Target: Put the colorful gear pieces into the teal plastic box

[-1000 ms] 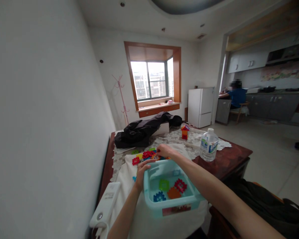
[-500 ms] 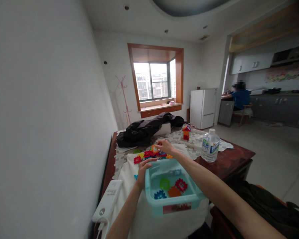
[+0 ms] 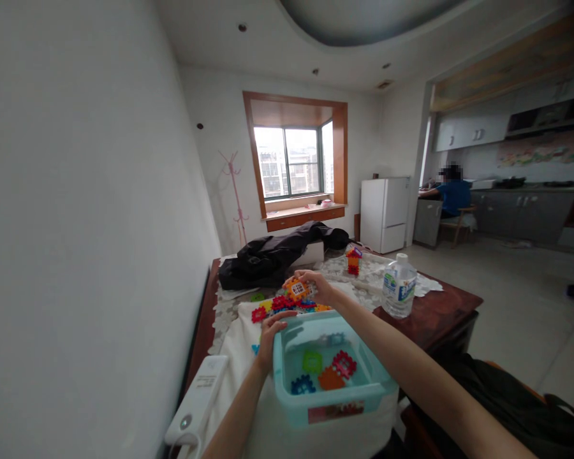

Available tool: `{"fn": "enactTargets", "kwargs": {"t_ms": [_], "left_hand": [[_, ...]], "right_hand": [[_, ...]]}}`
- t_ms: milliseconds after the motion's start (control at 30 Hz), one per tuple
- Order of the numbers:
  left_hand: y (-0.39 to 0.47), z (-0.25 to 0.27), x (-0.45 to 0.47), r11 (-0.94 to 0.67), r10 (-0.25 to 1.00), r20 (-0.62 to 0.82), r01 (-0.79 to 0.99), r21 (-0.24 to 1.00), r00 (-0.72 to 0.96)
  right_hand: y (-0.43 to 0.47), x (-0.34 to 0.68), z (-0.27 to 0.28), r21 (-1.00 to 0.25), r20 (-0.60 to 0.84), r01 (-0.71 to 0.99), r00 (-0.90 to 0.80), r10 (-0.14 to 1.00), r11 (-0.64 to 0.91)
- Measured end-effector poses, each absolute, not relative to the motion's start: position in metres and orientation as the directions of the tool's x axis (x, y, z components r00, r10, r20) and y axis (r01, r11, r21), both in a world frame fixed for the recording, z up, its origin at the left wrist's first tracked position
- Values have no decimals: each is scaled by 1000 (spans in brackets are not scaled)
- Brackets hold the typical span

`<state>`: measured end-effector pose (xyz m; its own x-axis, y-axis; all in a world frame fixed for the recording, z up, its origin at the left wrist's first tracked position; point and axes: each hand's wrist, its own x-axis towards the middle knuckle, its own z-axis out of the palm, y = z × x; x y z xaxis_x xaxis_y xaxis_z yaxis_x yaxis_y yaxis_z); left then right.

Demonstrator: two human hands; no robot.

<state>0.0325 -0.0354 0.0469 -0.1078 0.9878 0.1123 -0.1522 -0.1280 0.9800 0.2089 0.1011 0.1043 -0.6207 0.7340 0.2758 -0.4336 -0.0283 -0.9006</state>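
Note:
My left hand point(image 3: 270, 335) grips the left far rim of a light teal plastic bin point(image 3: 287, 408), fingers closed over its edge. Inside the bin lie several interlocking building blocks, among them a green block point(image 3: 312, 361), a blue block point(image 3: 303, 384), an orange block point(image 3: 331, 378) and a red block point(image 3: 344, 364). Beyond the bin, my right hand point(image 3: 314, 285) holds an orange block with a white window grid point(image 3: 297, 290) by its upper edge. It is just above a pile of coloured blocks point(image 3: 281, 302) on the cloth.
A small block house point(image 3: 354, 261) and a clear water bottle point(image 3: 398, 290) stand to the right on the table. Black fabric point(image 3: 263, 258) lies at the back. A white power strip point(image 3: 198, 398) sits at left. A person in blue point(image 3: 453, 194) sits far off.
My right hand has lifted the orange window block slightly off the pile and turned its face toward me. My left hand stays on the bin's rim. The camera view has shifted a little.

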Motion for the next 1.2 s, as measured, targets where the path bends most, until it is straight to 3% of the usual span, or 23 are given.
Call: {"fn": "enactTargets", "kwargs": {"t_ms": [133, 233, 367, 600, 800, 1067, 1133, 1200], "left_hand": [[-40, 54, 34, -124, 992, 116, -167, 978, -58], [-39, 53, 34, -124, 992, 119, -165, 978, -36], [-32, 43, 31, -136, 985, 117, -158, 978, -124], [-19, 25, 26, -146, 977, 110, -197, 969, -181], [-18, 19, 25, -154, 960, 89, -236, 960, -267], [-17, 35, 35, -171, 979, 119, -354, 919, -162], [-21, 37, 35, -173, 978, 124, -322, 931, -167], [-25, 38, 32, -150, 985, 120, -270, 951, -126]], "right_hand": [[100, 209, 101, -903, 226, -408, -715, 662, -133], [98, 205, 98, -946, 175, -305, -766, 619, -111], [91, 204, 100, -959, 184, -271, -825, 534, -88], [85, 214, 111, -956, 154, -229, -923, 352, -183], [93, 211, 105, -973, 153, -218, -854, 496, -75], [84, 211, 106, -977, -35, -28, -957, 286, -211], [89, 209, 105, -988, 34, -89, -924, 381, -129], [101, 208, 100, -982, 181, -173, -791, 585, 70]]}}
